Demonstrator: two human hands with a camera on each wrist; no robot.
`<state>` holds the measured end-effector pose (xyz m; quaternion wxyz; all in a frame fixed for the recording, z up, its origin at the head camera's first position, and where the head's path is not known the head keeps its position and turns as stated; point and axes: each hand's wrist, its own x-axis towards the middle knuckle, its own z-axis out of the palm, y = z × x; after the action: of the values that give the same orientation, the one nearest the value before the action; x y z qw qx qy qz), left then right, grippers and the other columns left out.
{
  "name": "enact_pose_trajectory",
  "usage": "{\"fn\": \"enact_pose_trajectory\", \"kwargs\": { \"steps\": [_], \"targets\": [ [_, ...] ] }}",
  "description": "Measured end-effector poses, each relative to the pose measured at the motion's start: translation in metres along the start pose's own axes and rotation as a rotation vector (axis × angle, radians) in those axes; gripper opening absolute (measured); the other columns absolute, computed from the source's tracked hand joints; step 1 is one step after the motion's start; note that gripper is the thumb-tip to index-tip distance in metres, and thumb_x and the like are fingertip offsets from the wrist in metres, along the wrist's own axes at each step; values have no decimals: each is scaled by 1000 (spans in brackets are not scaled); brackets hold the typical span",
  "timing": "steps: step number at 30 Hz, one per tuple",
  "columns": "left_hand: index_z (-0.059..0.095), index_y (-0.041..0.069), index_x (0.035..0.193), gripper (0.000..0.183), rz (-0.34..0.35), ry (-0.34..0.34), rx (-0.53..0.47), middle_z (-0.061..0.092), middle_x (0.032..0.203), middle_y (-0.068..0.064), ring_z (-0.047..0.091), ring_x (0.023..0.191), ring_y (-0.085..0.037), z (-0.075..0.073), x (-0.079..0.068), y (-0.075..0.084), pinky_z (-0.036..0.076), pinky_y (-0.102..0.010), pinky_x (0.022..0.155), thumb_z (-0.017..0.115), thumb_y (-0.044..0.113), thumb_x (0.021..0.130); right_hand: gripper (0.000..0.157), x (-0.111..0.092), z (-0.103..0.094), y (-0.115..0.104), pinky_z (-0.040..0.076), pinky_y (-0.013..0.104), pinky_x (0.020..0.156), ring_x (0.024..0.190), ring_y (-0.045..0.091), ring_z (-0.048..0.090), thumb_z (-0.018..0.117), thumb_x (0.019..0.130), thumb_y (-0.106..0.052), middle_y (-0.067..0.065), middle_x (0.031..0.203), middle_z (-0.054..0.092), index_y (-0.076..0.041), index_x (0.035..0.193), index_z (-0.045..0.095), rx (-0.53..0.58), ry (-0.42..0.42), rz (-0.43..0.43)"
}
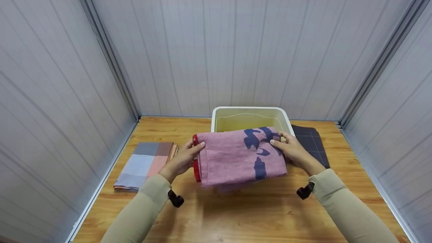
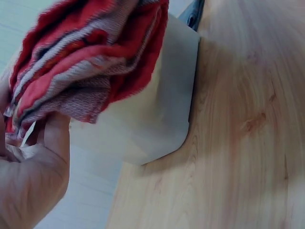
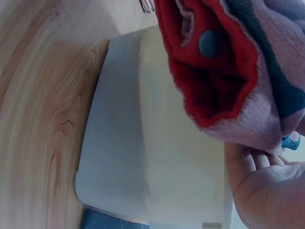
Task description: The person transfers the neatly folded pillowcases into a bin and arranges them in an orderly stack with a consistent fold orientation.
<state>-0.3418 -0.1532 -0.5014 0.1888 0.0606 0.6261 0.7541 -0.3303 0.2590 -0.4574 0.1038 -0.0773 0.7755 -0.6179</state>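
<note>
A folded pink cloth (image 1: pixel 233 158) with dark blue patches and a red edge hangs above the table, held up by both hands. At its left end, the left hand (image 1: pixel 182 160) pinches it, thumb in front. The right hand (image 1: pixel 297 152) grips the upper right corner the same way. Seen from the left wrist, several red and pinkish layers of the cloth (image 2: pixel 90 62) fan out over the left hand (image 2: pixel 35 176). In the right wrist view the cloth (image 3: pixel 267 57) shows a red inside with a dark round spot, above the right hand (image 3: pixel 271 191).
Behind the cloth stands a white bin (image 1: pixel 249 108), its front mostly hidden. A folded checked cloth (image 1: pixel 145 163) in blue, grey and pink lies left on the wooden table (image 1: pixel 236 216). A dark folded cloth (image 1: pixel 310 141) lies right of the bin. Pale panel walls (image 1: pixel 216 57) enclose the table.
</note>
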Motion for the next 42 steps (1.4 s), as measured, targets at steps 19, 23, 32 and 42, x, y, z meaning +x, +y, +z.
{"fn": "enact_pose_trajectory", "kwargs": {
  "steps": [19, 23, 32, 42],
  "targets": [
    [52, 11, 151, 54, -88, 152, 67, 70, 117, -7, 72, 99, -20, 9, 9, 18, 65, -36, 82, 65, 42, 109, 107, -3, -6, -5, 62, 28, 93, 113, 17, 71, 85, 90, -4, 29, 145, 63, -7, 170, 15, -43, -135, 68],
    [53, 3, 143, 57, -104, 235, 59, 71, 113, -7, 72, 95, -17, 15, 10, 25, 65, -34, 81, 70, 43, 106, 101, -2, -5, -6, 66, 32, 86, 103, 17, 76, 83, 90, -2, 24, 136, 70, -5, 168, 19, 0, -80, 75],
    [37, 0, 156, 74, -67, 190, 32, 58, 142, -19, 66, 119, -27, 18, 13, 50, 63, -43, 102, 80, 22, 99, 93, -1, -8, -12, 65, 30, 88, 105, 14, 73, 84, 94, -8, 22, 143, 66, -1, 166, 26, 28, 56, 121],
    [37, 4, 159, 79, -11, 109, 66, 59, 150, -21, 69, 116, -27, 25, 24, 66, 67, -39, 86, 74, -12, 92, 75, 4, -17, -18, 65, 23, 79, 90, 6, 71, 83, 96, -13, 0, 113, 70, 8, 156, 40, 91, 182, 143]
  ]
}}
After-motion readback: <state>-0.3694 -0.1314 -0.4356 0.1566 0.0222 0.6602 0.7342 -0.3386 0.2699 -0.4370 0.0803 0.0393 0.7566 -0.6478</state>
